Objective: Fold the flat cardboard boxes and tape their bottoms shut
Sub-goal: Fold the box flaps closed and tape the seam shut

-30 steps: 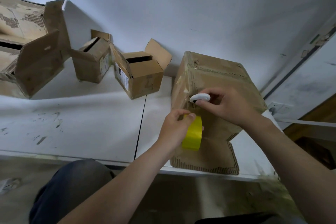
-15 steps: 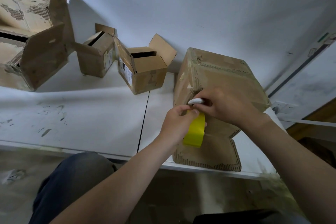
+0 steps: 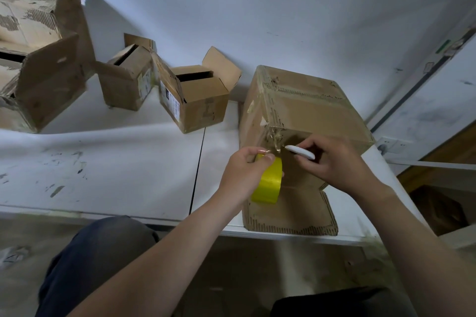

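Sliding rightward from tape (image 3: 268,183): cutter (image 3: 300,152) in right hand (image 3: 337,162)

One head-worn view
Faces forward and down, close above the table (image 3: 108,162), wall (image 3: 257,8) at the far side.

plain white wall (image 3: 283,8) behind a white surface (image 3: 103,162), scuffed with dark marks and made of two panels meeting at a dark seam (image 3: 197,170). at right, a side wall carries a dark strip (image 3: 412,90) and a white socket (image 3: 392,144). grey floor (image 3: 25,252) below; light dim, even.
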{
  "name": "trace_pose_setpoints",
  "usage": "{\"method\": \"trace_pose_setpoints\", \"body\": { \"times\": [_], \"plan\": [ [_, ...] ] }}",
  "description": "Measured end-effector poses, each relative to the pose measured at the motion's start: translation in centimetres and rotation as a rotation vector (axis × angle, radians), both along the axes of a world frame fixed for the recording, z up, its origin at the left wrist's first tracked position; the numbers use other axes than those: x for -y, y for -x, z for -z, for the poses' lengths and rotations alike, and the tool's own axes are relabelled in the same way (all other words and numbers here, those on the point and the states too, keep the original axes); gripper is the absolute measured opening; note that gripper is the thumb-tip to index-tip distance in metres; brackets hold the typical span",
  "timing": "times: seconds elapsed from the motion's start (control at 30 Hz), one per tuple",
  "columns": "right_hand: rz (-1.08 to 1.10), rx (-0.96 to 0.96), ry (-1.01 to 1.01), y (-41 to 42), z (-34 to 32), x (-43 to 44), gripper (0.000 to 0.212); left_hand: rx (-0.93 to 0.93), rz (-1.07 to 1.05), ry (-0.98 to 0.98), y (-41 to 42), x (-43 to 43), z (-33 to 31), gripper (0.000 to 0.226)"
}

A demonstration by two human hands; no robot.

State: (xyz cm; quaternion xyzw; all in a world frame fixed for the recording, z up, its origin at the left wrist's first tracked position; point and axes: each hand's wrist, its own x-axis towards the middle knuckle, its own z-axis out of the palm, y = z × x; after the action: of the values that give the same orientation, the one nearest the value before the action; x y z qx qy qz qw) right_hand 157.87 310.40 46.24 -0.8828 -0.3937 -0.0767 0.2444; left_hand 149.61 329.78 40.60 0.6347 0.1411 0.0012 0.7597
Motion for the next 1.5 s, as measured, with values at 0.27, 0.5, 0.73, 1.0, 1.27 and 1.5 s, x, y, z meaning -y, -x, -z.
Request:
{"method": "trace_pose_setpoints", "body": {
  "times": [0.27, 0.5, 0.73, 1.0, 1.27, 1.5],
  "plan": [
    [-0.064, 0.012, 0.013, 0.2, -1.0, -0.9, 0.013, 0.003, 0.017, 0.116, 0.1, -0.4, 0.3, 0.015],
    [0.132, 0.193, 0.246, -1.0, -0.6, -0.4, 0.011, -0.043, -0.04, 0.058, 0.0, -0.6, 0.5, 0.023],
    [0.098, 0.041, -0.22, 0.2, -0.8, -0.9, 0.006, -0.043, -0.07, -0.04, -0.2, -0.8, 0.6, 0.02],
    [0.584, -0.104, 0.047, -6.1, -4.1, -4.4, 0.045, -0.043, -0.146, -0.32, -0.4, -2.0, 1.4, 0.01],
    [0.184, 0.269, 0.103, -4.0, -2.4, -5.5, 0.045, -0.018, -0.225, -0.329, -1.5, -4.1, 1.2, 0.012],
    [-0.021, 0.453, 0.081, -5.1, 0.2, -7.3, 0.046, -0.033, -0.218, -0.348, -1.3, -4.5, 1.2, 0.013]
  ]
}}
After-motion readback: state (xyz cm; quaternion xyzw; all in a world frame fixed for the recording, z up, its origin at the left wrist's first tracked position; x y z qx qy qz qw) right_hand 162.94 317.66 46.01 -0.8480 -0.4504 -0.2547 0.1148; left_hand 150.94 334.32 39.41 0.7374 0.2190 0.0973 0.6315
